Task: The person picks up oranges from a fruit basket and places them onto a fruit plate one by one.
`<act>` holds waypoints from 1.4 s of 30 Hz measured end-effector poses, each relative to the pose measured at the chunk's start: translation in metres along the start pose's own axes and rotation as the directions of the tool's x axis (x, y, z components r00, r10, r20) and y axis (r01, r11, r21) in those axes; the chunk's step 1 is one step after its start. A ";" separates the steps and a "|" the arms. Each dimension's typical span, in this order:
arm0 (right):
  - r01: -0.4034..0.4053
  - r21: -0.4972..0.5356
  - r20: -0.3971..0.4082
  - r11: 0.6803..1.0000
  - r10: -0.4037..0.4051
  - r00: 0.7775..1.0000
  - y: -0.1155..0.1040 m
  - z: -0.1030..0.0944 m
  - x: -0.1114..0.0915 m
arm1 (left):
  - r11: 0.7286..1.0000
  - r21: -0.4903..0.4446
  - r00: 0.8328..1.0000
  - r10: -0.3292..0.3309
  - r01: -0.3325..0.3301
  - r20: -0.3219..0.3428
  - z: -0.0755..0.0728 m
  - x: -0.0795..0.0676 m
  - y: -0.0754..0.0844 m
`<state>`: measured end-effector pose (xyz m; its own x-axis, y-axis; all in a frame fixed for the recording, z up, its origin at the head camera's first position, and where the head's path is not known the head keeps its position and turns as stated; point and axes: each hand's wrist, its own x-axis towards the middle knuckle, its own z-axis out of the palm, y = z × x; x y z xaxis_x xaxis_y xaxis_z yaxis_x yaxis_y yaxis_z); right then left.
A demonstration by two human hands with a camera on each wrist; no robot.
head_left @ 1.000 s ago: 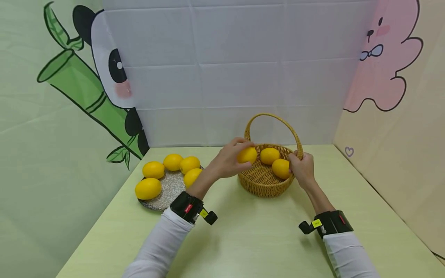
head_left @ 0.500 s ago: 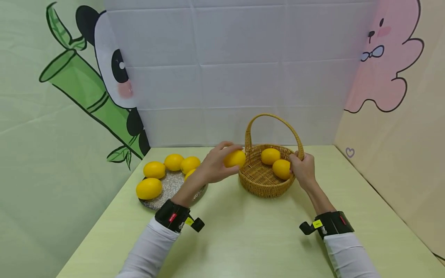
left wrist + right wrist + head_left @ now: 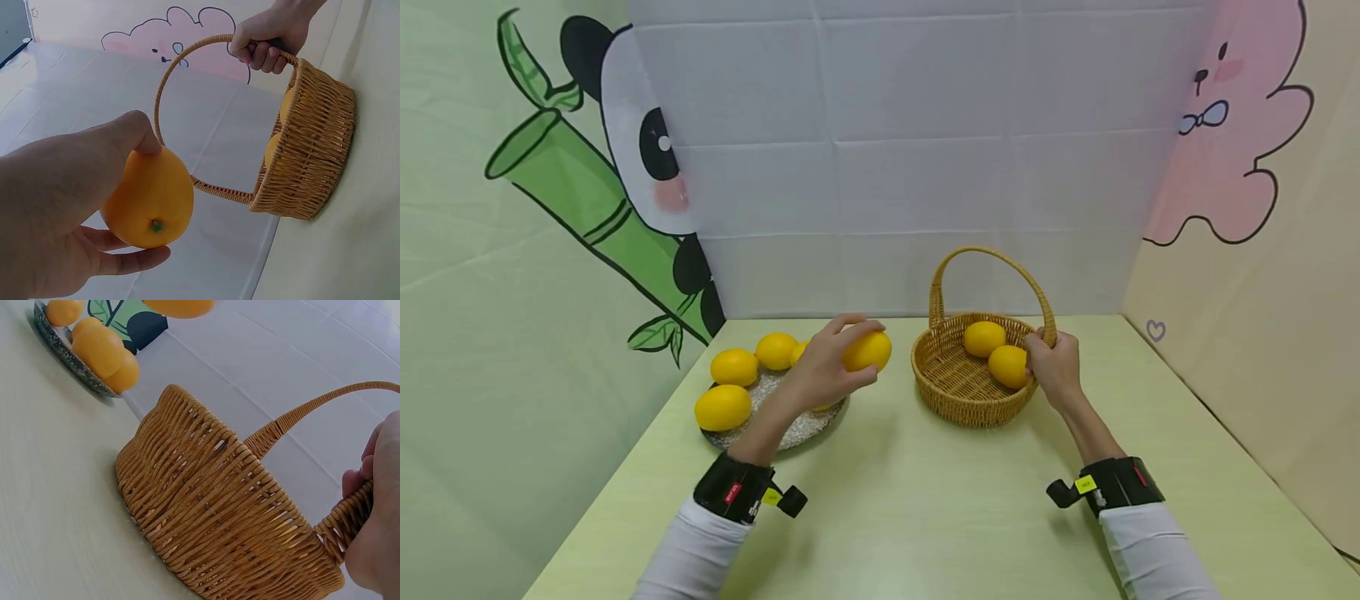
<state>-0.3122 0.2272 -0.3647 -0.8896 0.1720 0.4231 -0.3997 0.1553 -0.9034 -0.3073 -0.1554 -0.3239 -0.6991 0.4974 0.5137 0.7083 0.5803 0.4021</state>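
Observation:
My left hand (image 3: 820,365) holds a yellow lemon (image 3: 868,352) between thumb and fingers, up off the table between the plate and the basket. The left wrist view shows the lemon's (image 3: 153,200) green stem end facing the camera. On the right, my right hand (image 3: 1055,367) grips the base of the handle of a round wicker basket (image 3: 966,410). Two lemons lie inside, one at the back (image 3: 984,339) and one by the right hand (image 3: 1008,367). In the right wrist view the basket's (image 3: 206,506) woven side hides most of its contents.
A grey speckled plate (image 3: 805,429) on the left bears several lemons, such as the front-left lemon (image 3: 722,407); the left hand and forearm partly cover it. Behind the pale table (image 3: 925,517) stands a white backdrop (image 3: 917,183) with cartoon-printed side walls.
My left hand has carried its lemon left, from the basket's left rim to near the plate's right side. The right hand stays on the handle, and the basket has not moved.

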 end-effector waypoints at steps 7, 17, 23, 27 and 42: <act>0.021 -0.005 -0.032 1.000 -0.021 0.999 0.015 -0.001 0.005 | 0.999 0.012 0.999 -0.049 0.050 -0.017 -0.017 -0.019 -0.014; 0.024 -0.002 -0.025 1.000 -0.024 0.999 0.017 -0.001 0.006 | 0.980 0.027 0.980 -0.194 0.195 -0.041 -0.039 -0.056 -0.048; 0.037 -0.029 -0.032 0.999 -0.038 0.999 0.016 0.000 0.007 | 0.963 0.087 0.967 -0.255 0.257 -0.027 -0.051 -0.075 -0.061; 0.034 -0.043 -0.027 0.998 -0.036 0.999 0.016 -0.001 0.006 | 0.956 0.132 0.965 -0.264 0.261 0.006 -0.054 -0.084 -0.066; 0.034 -0.055 -0.029 0.998 -0.036 0.999 0.017 -0.001 0.005 | 0.928 0.228 0.943 -0.320 0.294 0.088 -0.049 -0.102 -0.075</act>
<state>-0.3235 0.2315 -0.3774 -0.8679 0.1941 0.4573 -0.4173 0.2145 -0.8831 -0.2840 -0.2814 -0.3693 -0.8948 0.3399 0.2896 0.4297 0.8320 0.3510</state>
